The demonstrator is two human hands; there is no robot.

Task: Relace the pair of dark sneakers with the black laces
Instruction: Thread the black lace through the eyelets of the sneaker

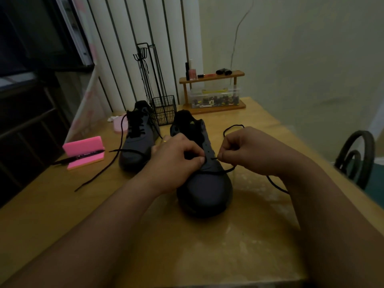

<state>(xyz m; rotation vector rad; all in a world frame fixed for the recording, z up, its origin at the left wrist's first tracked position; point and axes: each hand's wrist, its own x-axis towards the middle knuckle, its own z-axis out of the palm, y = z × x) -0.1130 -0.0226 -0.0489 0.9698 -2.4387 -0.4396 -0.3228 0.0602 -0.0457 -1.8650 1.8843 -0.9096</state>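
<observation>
- The near sneaker is set at the middle of the table, toe pointed to 6 o'clock, its eyelets mostly unlaced.
- A black lace is laid across the shoe behind the toe. One stretch is trailed off toward 4 o'clock and another is looped at 1 o'clock of the shoe.
- The lace's tip is pinched between thumb and forefinger of the right hand, with the other fingers curled in, at 3 o'clock of the eyelet row.
- The left hand is laid over the shoe's 9 o'clock side with fingers curled, and the upper's edge by the eyelets is pinched (a ring is seen on one finger).
- The far sneaker is stood at 10 o'clock of the near one, just beside it and partly laced. Its second lace is left loose on the table toward 8 o'clock.
- A pink case with a pen across it is placed at 9 o'clock.
- A wire basket is stood at 12 o'clock, behind the shoes.
- A wooden shelf over a clear box is set at 1 o'clock, by the wall.
- A chair is seen at 3 o'clock, past the table's edge.
</observation>
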